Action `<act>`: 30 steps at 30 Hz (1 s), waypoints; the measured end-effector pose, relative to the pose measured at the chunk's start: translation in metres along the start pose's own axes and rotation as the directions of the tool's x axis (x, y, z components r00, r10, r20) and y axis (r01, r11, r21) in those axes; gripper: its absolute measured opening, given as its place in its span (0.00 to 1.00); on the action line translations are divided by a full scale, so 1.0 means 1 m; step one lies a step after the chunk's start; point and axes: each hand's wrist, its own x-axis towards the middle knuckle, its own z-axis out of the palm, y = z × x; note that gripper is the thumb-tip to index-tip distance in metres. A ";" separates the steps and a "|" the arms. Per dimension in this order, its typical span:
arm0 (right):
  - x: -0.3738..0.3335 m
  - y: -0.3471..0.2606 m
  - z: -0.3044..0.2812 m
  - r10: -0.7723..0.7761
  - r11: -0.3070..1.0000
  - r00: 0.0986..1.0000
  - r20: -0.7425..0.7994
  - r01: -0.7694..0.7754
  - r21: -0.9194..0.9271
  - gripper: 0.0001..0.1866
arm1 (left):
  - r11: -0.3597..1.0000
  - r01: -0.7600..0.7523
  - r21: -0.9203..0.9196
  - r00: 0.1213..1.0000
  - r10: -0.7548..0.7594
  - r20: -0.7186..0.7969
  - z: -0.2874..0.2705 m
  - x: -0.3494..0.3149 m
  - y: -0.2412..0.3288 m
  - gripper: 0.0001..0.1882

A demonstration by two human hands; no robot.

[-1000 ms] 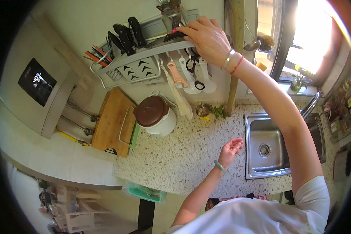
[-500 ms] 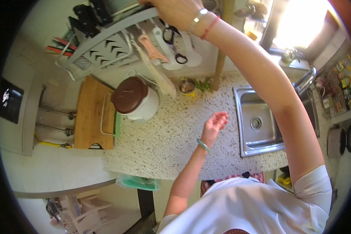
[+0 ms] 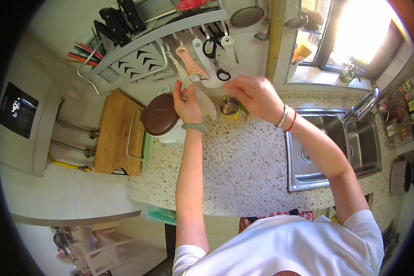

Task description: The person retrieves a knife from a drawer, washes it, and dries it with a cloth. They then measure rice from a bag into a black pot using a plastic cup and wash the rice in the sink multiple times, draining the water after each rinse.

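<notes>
My left hand [image 3: 187,105] is raised beside the brown lid [image 3: 157,115] of a white pot, its fingers apart and nothing seen in them. Behind it hangs a pale long-handled spoon or paddle [image 3: 209,105], partly hidden by the hand. To the right, my right hand [image 3: 257,96] is over the back of the counter with bent fingers, smeared by motion; whether they hold anything is unclear. A small metal cup [image 3: 230,106] stands between the two hands. Above hang a peach-coloured peeler [image 3: 186,60] and black-handled scissors [image 3: 210,48] on the rack's hooks.
The wall rack [image 3: 188,22] carries black-handled knives [image 3: 117,20] and a red item [image 3: 191,4]. A wooden cutting board [image 3: 117,133] leans at the left. The double steel sink [image 3: 303,184] lies right, beneath a bright window. The speckled counter [image 3: 234,170] spans the middle.
My right hand has come down from the rack to above the counter. My left hand has moved left and up beside the pot lid. The red item on the rack now shows.
</notes>
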 end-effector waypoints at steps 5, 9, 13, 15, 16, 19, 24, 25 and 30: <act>-0.057 0.022 0.007 0.199 0.973 0.948 0.247 -0.221 0.065 0.08 | 0.991 0.020 0.132 0.996 -0.031 0.078 -0.008 0.016 0.015 0.13; -0.083 0.024 0.000 0.313 0.925 0.876 0.366 -0.369 0.093 0.08 | 0.990 -0.066 0.121 0.998 0.064 0.020 -0.017 0.012 0.055 0.11; -0.100 0.024 -0.004 0.342 0.882 0.878 0.334 -0.423 0.208 0.11 | 0.988 -0.150 0.049 0.988 0.151 -0.028 -0.018 -0.004 0.109 0.11; -0.108 0.004 -0.003 0.300 0.878 0.938 0.174 -0.343 0.334 0.14 | 0.988 0.009 -0.154 0.992 0.010 0.124 -0.018 -0.042 0.132 0.10; -0.116 0.000 -0.003 0.280 0.875 0.956 0.087 -0.291 0.387 0.16 | 0.984 0.082 -0.158 0.978 -0.049 0.203 -0.014 -0.062 0.139 0.10; -0.151 0.000 -0.011 0.236 0.859 0.967 0.092 -0.252 0.445 0.18 | 0.948 0.287 -0.138 0.902 -0.219 0.373 0.005 -0.122 0.130 0.10; -0.239 0.014 -0.039 0.437 0.753 0.846 0.306 -0.530 0.390 0.12 | 0.748 0.634 -0.197 0.741 -0.514 0.431 0.022 -0.210 0.067 0.09; -0.256 0.011 -0.052 0.542 0.660 0.743 0.393 -0.666 0.349 0.11 | 0.736 0.657 -0.162 0.725 -0.559 0.403 0.020 -0.223 0.052 0.10; -0.358 0.015 -0.086 0.822 0.281 0.461 0.335 -0.840 0.465 0.10 | 0.733 0.613 0.294 0.672 -0.680 0.294 0.028 -0.323 -0.022 0.27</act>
